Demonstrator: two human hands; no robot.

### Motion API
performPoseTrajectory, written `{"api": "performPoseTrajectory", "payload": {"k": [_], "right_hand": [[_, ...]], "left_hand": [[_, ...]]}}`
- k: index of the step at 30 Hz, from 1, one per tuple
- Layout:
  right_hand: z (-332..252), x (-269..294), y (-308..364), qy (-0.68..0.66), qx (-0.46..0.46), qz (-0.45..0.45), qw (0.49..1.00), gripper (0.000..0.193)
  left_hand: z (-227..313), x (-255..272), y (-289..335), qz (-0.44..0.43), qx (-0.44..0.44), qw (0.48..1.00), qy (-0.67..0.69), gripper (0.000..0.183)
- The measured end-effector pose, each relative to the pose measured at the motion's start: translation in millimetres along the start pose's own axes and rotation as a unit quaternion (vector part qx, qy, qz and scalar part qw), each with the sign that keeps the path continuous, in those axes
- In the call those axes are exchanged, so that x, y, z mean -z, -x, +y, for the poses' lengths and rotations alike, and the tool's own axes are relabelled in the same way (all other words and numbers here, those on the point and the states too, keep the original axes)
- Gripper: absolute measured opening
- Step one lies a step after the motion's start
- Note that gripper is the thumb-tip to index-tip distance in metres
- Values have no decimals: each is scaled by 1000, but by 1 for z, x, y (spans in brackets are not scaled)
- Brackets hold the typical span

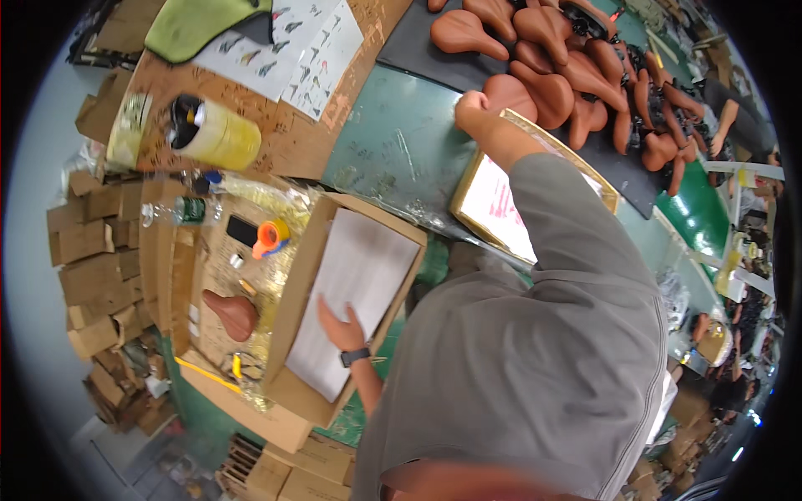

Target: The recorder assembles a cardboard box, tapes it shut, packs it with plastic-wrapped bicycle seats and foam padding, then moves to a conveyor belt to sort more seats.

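Note:
My left hand (341, 328), a dark watch on its wrist, has its fingers spread over the white sheet (355, 259) lining an open cardboard carton (292, 334). Whether the fingertips touch the sheet I cannot tell. Far out to the right, my right hand (473, 110) is closed at the left edge of a brown bicycle saddle (511, 93); its fingertips are partly hidden. Under my right forearm lies a shallow box (462, 200) holding a white sheet with pink print. Many more brown saddles (547, 29) are heaped on a dark mat beyond.
Left of the carton, a cardboard-covered surface holds a single brown saddle (231, 315), an orange tape dispenser (271, 238), a black phone (242, 230) and a plastic bottle (188, 210). A yellowish jug (219, 136) stands behind. Stacked cartons (92, 259) fill the far left; people work at right.

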State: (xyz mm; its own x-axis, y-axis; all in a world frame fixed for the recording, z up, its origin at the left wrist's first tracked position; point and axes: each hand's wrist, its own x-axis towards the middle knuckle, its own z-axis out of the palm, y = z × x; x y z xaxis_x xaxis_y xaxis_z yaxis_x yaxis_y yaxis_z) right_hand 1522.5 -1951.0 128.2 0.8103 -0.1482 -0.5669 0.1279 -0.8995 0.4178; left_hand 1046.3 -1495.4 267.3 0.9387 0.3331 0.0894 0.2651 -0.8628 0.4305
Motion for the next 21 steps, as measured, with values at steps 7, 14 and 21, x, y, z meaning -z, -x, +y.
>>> {"api": "performPoseTrajectory", "payload": {"k": [7,14,21], "right_hand": [[68,-7,19,-20,212,116,970,35],[218,-32,196,-867,83,279,403,47],[209,-186,518,-908,80,204,356,66]], "left_hand": [[80,-13,23,-79,29,993,84,57],[107,-29,1,-182,-171,964,90,49],[168,-64,-7,-259,-349,886,164,39]]}}
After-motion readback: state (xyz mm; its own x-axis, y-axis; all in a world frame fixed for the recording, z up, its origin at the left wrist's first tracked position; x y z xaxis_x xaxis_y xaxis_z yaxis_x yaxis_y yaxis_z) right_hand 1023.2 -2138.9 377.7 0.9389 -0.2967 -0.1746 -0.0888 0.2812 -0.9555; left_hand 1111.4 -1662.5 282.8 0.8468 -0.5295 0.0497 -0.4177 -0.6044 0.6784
